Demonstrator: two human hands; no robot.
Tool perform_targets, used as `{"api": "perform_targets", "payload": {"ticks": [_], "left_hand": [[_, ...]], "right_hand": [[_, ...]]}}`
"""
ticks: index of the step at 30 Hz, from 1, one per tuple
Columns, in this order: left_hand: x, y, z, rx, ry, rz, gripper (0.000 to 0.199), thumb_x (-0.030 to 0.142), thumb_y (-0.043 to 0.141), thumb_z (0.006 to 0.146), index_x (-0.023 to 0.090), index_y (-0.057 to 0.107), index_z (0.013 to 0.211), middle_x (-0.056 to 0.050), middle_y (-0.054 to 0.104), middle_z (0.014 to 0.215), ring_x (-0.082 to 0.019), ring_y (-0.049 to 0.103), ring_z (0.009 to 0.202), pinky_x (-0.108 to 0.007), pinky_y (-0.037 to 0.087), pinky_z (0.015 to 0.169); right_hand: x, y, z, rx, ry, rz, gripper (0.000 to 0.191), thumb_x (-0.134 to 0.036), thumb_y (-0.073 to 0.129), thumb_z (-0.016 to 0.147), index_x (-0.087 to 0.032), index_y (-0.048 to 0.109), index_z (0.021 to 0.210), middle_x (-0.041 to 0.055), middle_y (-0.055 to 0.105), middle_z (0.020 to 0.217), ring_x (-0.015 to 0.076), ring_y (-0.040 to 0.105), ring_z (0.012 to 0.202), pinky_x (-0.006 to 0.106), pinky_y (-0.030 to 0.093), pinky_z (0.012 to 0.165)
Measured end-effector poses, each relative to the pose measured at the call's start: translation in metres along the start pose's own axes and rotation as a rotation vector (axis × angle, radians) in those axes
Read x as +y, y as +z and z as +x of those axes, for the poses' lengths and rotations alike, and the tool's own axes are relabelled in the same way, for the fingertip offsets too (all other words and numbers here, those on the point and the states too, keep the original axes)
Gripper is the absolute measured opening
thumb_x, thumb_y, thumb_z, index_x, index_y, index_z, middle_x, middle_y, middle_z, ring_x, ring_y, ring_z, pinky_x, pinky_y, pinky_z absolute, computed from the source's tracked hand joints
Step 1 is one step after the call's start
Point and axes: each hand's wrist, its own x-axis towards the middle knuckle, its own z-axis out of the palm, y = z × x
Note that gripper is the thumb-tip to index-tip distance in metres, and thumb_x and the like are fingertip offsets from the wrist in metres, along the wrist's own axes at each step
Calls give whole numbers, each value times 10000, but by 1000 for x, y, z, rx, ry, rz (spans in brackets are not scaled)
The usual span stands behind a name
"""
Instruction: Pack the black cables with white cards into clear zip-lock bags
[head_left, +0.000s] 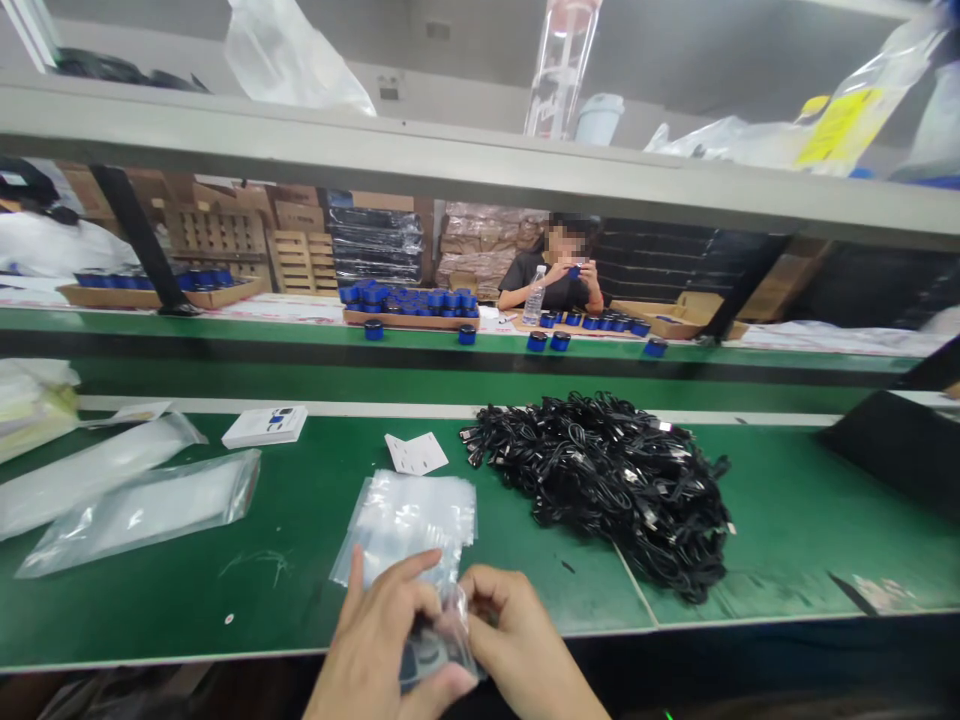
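At the table's front edge, my left hand [390, 630] is closed around a small clear plastic bag [442, 650], which has something dark and printed inside that I cannot fully make out. My right hand [510, 630] pinches the same bag near its upper right edge, thumb and fingers together. Just beyond my hands lies a stack of clear plastic bags [412, 510], and behind it a folded white leaflet [416, 453]. To the right is a big heap of coiled black USB cables [600, 480].
A stack of printed leaflets [266, 425] and long plastic packs [150, 505] lie to the left. Blue round items [409, 300] fill cartons behind the green ledge. Across from me, a person [555, 275] holds a blue item. A shelf beam [450, 150] spans overhead.
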Motion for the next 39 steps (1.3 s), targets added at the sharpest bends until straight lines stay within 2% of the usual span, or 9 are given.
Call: {"api": "perform_targets", "payload": {"ticks": [2,4,6,8,11,18,27,32,39], "left_hand": [[1,-15,11,-224,-251,-151,460,200,746,633,255,569,1053,13,725,890,-208,684,822,-361,509,877],[4,-25,21,-380,-430,-318,436,142,698,648,238,609,1064,45,713,771,-171,675,715,-243,528,702],[7,-29,28,-395,-522,-472,239,163,655,695,209,670,929,23,715,787,-171,673,766,-221,515,707],[8,-28,28,-300,-564,-551,100,233,655,727,182,687,808,-3,708,790,-180,662,779,-228,509,710],[3,-24,22,-172,-576,-586,152,320,679,745,168,681,735,0,666,711,-163,627,697,-231,493,665],[-11,-24,15,-138,-606,-602,277,406,591,841,176,638,694,34,541,658,-114,512,629,-196,423,598],[-28,-30,14,-190,-610,-522,263,368,580,845,188,638,662,33,524,667,-100,516,610,-169,421,573],[-39,-26,15,-220,-513,-416,244,350,542,870,203,621,692,27,550,703,-101,569,632,-148,463,592],[-51,-25,25,-324,-534,-509,267,382,516,895,196,627,739,22,533,721,-99,545,604,-160,438,547]], "right_hand": [[-6,-4,-2,-18,-14,-46,149,-179,606,710,-162,529,583,-65,447,527,89,394,531,202,309,519],[-10,-8,-3,-27,-34,-67,181,-185,610,741,-155,550,572,-58,471,526,93,412,543,210,318,538],[-12,-10,-4,-2,-45,-37,234,-275,571,821,-154,570,621,-44,496,561,102,443,562,217,353,559],[-11,-11,-5,24,-38,34,197,-332,564,842,-149,610,787,-17,556,669,121,503,627,230,409,604],[-7,-10,-6,19,-10,47,211,-292,655,774,-145,618,921,30,619,809,161,565,744,274,454,702],[-3,-7,0,103,-46,-94,217,-326,578,834,-160,573,695,9,566,675,158,523,656,274,417,637],[-1,-13,9,69,-93,-208,215,-302,555,859,-173,558,688,-6,524,678,138,478,640,247,377,614],[3,-6,20,50,-61,-210,194,-289,550,850,-175,570,695,3,540,692,149,497,652,249,384,624],[4,-1,33,64,-71,-289,219,-298,500,880,-184,538,697,-6,510,676,146,496,643,244,388,627]]}}
